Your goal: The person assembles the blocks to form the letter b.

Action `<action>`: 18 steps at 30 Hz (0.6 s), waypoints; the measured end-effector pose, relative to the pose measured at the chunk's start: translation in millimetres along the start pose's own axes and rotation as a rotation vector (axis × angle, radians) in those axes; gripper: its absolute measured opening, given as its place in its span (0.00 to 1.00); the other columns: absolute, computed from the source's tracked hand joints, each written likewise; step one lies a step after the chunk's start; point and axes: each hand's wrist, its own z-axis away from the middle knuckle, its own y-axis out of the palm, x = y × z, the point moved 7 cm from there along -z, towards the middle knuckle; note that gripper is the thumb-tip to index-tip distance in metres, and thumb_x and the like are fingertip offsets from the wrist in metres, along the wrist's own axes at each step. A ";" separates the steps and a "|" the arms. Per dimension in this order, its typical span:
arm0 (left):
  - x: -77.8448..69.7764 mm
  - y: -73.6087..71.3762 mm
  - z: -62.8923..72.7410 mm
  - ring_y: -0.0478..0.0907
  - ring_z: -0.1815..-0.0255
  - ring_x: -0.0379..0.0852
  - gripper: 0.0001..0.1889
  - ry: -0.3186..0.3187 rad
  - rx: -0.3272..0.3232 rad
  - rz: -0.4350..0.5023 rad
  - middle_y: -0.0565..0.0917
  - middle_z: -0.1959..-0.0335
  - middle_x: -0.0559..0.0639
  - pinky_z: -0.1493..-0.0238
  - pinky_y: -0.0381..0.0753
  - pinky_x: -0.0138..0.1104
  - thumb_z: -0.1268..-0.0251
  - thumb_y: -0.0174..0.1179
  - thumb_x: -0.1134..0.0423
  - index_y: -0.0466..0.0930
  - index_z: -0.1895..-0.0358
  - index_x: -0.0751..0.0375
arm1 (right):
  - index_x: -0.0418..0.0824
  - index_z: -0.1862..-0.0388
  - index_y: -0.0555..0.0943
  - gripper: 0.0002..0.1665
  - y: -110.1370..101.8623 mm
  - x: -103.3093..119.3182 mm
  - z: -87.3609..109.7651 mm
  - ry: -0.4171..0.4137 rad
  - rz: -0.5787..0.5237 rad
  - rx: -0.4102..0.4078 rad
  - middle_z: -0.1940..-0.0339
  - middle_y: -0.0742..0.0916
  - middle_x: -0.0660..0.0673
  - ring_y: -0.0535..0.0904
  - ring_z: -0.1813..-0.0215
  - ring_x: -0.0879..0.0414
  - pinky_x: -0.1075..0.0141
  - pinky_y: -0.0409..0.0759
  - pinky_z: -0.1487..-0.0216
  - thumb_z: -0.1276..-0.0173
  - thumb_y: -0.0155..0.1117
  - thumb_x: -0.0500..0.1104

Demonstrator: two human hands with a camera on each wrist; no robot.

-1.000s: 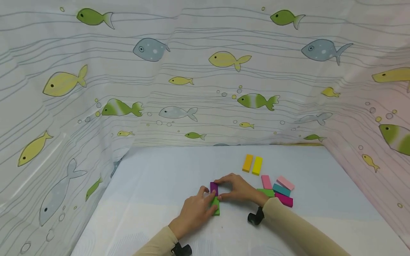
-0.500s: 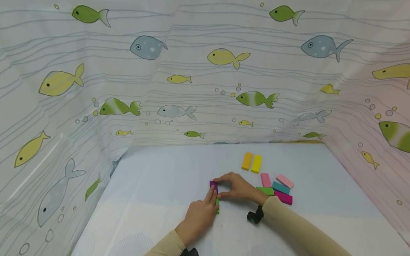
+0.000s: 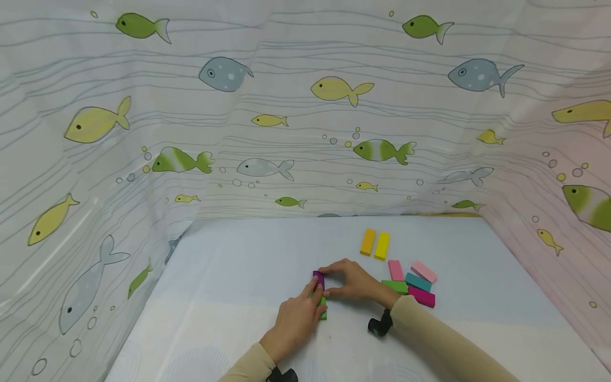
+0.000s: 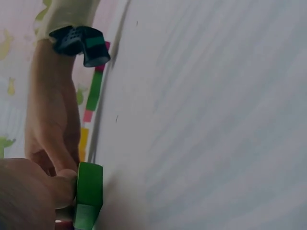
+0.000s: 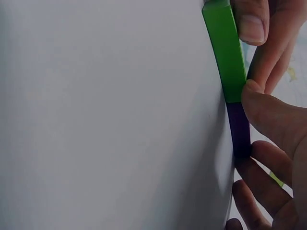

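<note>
A purple block [image 3: 321,280] and a green block [image 3: 323,313] lie end to end on the white table, their ends meeting in the right wrist view. My right hand [image 3: 355,281] pinches the purple block, index finger at its far end and thumb by the joint with the green block [image 5: 224,52]. My left hand [image 3: 293,324] reaches over both blocks from the left. Its extended fingers rest on top of the purple block, while its thumb touches the green one. My fingers cover part of both blocks.
Right of my right hand lie a second green block [image 3: 394,287], a magenta block [image 3: 422,297], a teal block [image 3: 418,281] and two pink blocks [image 3: 395,270]. Farther back are an orange block [image 3: 367,242] and a yellow block [image 3: 382,246]. A fish-patterned curtain [image 3: 296,143] encloses the table.
My left hand has shifted forward and right, its fingers now lying farther along the purple block. My right hand has kept its place, and the blocks show no clear movement.
</note>
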 end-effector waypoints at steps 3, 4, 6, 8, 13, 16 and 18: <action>4.0 -0.5 -0.3 0.88 0.73 0.59 0.24 -0.007 -0.035 0.050 0.81 0.27 0.57 0.80 0.78 0.41 0.27 0.67 0.52 0.84 0.32 0.56 | 0.52 0.29 0.83 0.34 -0.4 1.9 0.8 -0.007 0.003 -0.013 0.32 0.87 0.55 0.77 0.31 0.51 0.44 0.75 0.28 0.33 0.78 0.57; 5.0 -0.2 -0.3 0.90 0.69 0.60 0.24 -0.006 -0.045 0.067 0.81 0.28 0.57 0.79 0.81 0.42 0.27 0.68 0.51 0.84 0.32 0.56 | 0.51 0.29 0.83 0.34 -0.2 2.4 1.6 -0.014 0.005 -0.017 0.32 0.87 0.54 0.77 0.31 0.50 0.44 0.75 0.29 0.32 0.78 0.57; 6.9 0.2 -0.7 0.91 0.62 0.61 0.24 0.000 -0.061 0.094 0.81 0.28 0.57 0.74 0.85 0.44 0.28 0.69 0.51 0.85 0.33 0.56 | 0.50 0.29 0.82 0.34 -0.1 4.1 2.5 -0.035 0.011 -0.024 0.31 0.86 0.53 0.77 0.30 0.49 0.43 0.75 0.29 0.32 0.78 0.56; 9.0 0.4 -1.4 0.91 0.56 0.62 0.25 0.004 -0.072 0.114 0.81 0.28 0.58 0.70 0.88 0.46 0.29 0.69 0.51 0.85 0.33 0.57 | 0.49 0.28 0.81 0.35 -0.3 5.5 2.7 -0.054 0.016 -0.027 0.30 0.86 0.53 0.77 0.30 0.49 0.43 0.75 0.28 0.31 0.77 0.55; 12.2 -0.3 -3.4 0.90 0.47 0.62 0.25 0.005 -0.075 0.150 0.81 0.28 0.58 0.62 0.89 0.50 0.30 0.71 0.52 0.85 0.34 0.58 | 0.49 0.26 0.80 0.36 -1.3 3.5 4.2 -0.055 0.012 -0.027 0.28 0.84 0.52 0.76 0.27 0.47 0.41 0.73 0.26 0.30 0.76 0.55; 12.0 -0.9 -2.4 0.89 0.46 0.62 0.25 -0.004 -0.075 0.172 0.82 0.29 0.57 0.61 0.89 0.51 0.31 0.71 0.53 0.86 0.34 0.58 | 0.51 0.25 0.79 0.37 -0.6 -0.3 6.5 -0.036 -0.016 -0.017 0.28 0.84 0.52 0.75 0.25 0.47 0.41 0.72 0.25 0.31 0.77 0.55; 12.0 -0.4 -0.4 0.89 0.46 0.62 0.24 -0.011 -0.076 0.178 0.82 0.29 0.57 0.61 0.89 0.51 0.31 0.71 0.53 0.86 0.35 0.58 | 0.51 0.25 0.78 0.37 1.1 -1.7 7.9 -0.033 -0.037 -0.010 0.27 0.83 0.52 0.75 0.24 0.47 0.41 0.71 0.24 0.31 0.77 0.55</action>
